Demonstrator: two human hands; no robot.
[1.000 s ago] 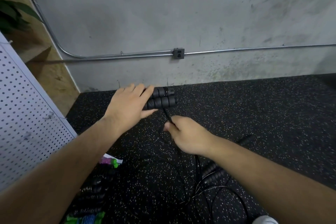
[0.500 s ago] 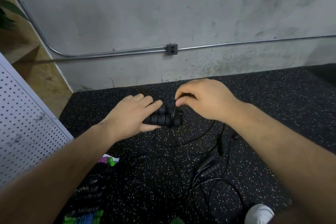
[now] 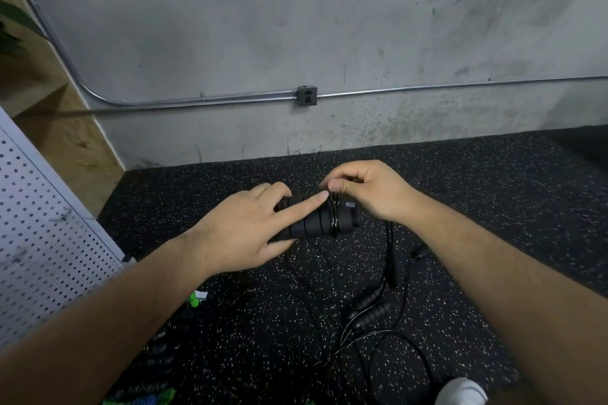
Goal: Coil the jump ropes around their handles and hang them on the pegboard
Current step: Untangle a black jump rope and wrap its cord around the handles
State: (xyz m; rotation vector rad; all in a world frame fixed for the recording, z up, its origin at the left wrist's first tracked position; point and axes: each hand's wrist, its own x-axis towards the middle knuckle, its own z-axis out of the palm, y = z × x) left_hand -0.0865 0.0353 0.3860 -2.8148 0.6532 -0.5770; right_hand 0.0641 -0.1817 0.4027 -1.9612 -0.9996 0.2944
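My left hand (image 3: 245,233) grips a pair of black ribbed jump rope handles (image 3: 320,223) held side by side, its index finger stretched along their top. A few turns of thin black rope (image 3: 334,217) circle the handles near their right end. My right hand (image 3: 365,189) pinches that rope just above the handles, and the slack hangs down to the floor. A second pair of black handles (image 3: 371,306) lies on the floor among loose loops of black rope (image 3: 401,342). The white pegboard (image 3: 42,233) stands at the left.
The floor is black speckled rubber (image 3: 493,207) ending at a grey concrete wall with a conduit and outlet box (image 3: 307,96). More coiled ropes, black, green and blue (image 3: 154,368), lie by the pegboard's base. A white shoe tip (image 3: 460,391) shows at the bottom right.
My right hand has come up from below the handles to above them, carrying the rope over. The left hand has kept its hold and shifted slightly lower and to the right.
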